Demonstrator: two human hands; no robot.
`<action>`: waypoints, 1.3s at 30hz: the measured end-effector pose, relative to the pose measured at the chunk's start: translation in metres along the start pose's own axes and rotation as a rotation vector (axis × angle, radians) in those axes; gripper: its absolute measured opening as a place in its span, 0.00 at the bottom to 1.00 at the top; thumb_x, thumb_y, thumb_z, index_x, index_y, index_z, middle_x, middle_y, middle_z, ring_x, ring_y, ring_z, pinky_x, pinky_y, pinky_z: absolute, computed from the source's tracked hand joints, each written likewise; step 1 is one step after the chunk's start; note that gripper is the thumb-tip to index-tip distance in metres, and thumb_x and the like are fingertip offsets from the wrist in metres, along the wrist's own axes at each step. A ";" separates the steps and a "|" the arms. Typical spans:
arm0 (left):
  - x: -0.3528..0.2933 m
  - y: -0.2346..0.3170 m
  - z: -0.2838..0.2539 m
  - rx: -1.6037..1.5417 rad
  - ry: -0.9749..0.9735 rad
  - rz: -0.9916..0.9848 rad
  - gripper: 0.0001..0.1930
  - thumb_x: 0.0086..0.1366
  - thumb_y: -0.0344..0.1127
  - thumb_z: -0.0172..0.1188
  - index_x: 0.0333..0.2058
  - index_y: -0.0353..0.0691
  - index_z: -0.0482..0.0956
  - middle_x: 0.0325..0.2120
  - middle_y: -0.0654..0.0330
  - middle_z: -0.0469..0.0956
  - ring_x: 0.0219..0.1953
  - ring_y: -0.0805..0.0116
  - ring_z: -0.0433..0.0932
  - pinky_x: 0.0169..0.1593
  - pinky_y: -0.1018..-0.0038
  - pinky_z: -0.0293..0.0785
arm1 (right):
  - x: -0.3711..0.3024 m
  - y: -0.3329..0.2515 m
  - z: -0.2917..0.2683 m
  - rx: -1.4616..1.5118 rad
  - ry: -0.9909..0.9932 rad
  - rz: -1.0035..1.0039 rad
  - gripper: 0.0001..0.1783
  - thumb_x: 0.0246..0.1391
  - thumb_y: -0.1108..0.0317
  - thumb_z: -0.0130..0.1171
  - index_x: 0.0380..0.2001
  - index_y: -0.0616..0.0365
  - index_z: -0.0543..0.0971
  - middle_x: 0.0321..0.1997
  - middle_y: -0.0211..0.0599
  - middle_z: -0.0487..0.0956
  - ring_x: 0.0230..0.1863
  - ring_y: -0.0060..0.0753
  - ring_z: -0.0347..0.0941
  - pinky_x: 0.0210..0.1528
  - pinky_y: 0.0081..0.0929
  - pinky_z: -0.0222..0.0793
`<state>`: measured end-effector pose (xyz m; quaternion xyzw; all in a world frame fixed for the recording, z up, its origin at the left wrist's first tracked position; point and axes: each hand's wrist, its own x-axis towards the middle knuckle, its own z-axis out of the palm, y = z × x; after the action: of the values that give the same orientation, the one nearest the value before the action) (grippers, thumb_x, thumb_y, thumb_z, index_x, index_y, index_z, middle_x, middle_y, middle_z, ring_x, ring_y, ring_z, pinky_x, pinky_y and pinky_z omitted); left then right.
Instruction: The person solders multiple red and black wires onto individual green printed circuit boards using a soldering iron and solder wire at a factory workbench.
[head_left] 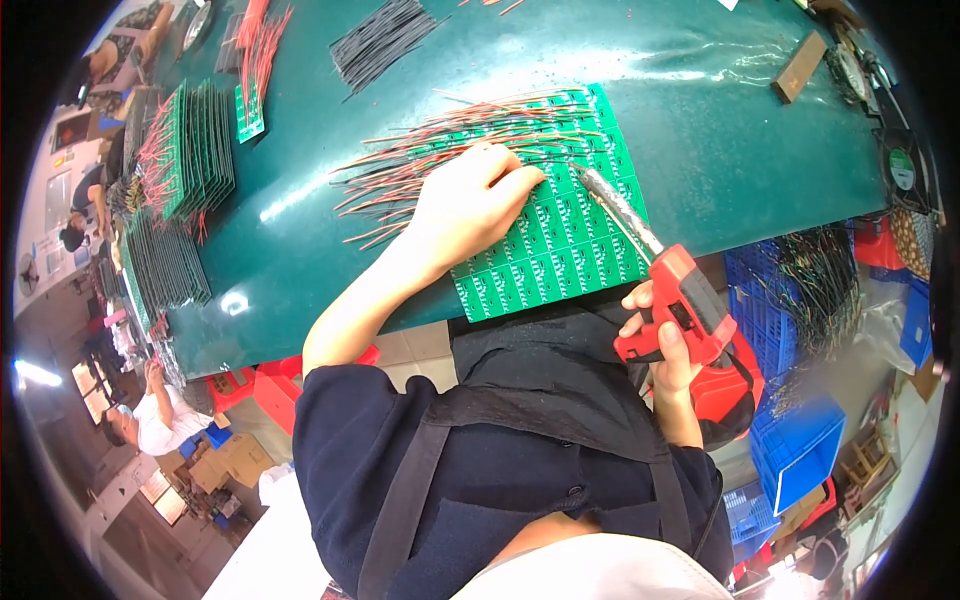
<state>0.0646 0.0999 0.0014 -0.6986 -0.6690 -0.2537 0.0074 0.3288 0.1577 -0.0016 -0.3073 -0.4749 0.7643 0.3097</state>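
A green panel of circuit boards [560,240] lies on the dark green table [700,130] in front of me. Several red and black wires [420,165] fan out from it to the left. My left hand [470,200] rests on the panel's upper left part, fingers pressing down on the wires and board. My right hand [665,345] grips a red glue gun [680,300] by its handle, below the table edge. The gun's foil-wrapped nozzle [615,205] reaches up over the panel, its tip close to my left fingertips.
Stacks of green boards with wires [195,150] stand at the table's left. A bundle of black wires [380,45] lies at the back, a brown block [800,68] at the back right. Blue crates [790,440] sit on my right. Other people work at left.
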 end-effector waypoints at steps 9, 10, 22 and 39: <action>0.015 0.006 -0.077 0.237 -0.070 -0.181 0.09 0.50 0.26 0.61 0.32 0.43 0.78 0.29 0.60 0.75 0.31 0.61 0.76 0.33 0.71 0.73 | 0.001 -0.001 -0.012 0.034 -0.005 -0.020 0.26 0.51 0.60 0.56 0.48 0.68 0.68 0.40 0.45 0.73 0.41 0.36 0.74 0.30 0.27 0.76; 0.017 0.007 -0.078 0.196 0.023 -0.182 0.09 0.50 0.26 0.62 0.32 0.43 0.79 0.28 0.60 0.75 0.30 0.61 0.76 0.33 0.71 0.73 | 0.001 -0.001 -0.013 0.034 -0.011 -0.026 0.26 0.51 0.60 0.56 0.48 0.68 0.68 0.40 0.45 0.73 0.41 0.37 0.74 0.30 0.27 0.76; 0.018 -0.002 0.008 -0.032 -0.084 0.013 0.08 0.52 0.32 0.58 0.33 0.44 0.76 0.27 0.61 0.74 0.29 0.62 0.75 0.30 0.69 0.73 | -0.006 0.003 -0.015 0.042 0.006 0.048 0.24 0.52 0.63 0.55 0.48 0.70 0.68 0.38 0.46 0.74 0.32 0.31 0.74 0.27 0.25 0.73; 0.020 -0.002 0.009 0.018 -0.033 0.071 0.10 0.48 0.29 0.62 0.32 0.45 0.78 0.22 0.64 0.73 0.24 0.67 0.75 0.25 0.74 0.72 | 0.000 0.003 -0.017 0.040 -0.013 -0.025 0.25 0.52 0.63 0.55 0.49 0.68 0.68 0.40 0.45 0.74 0.40 0.36 0.74 0.29 0.26 0.75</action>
<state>0.0658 0.1219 0.0005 -0.7259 -0.6460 -0.2357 0.0120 0.3415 0.1654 -0.0098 -0.2899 -0.4652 0.7717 0.3224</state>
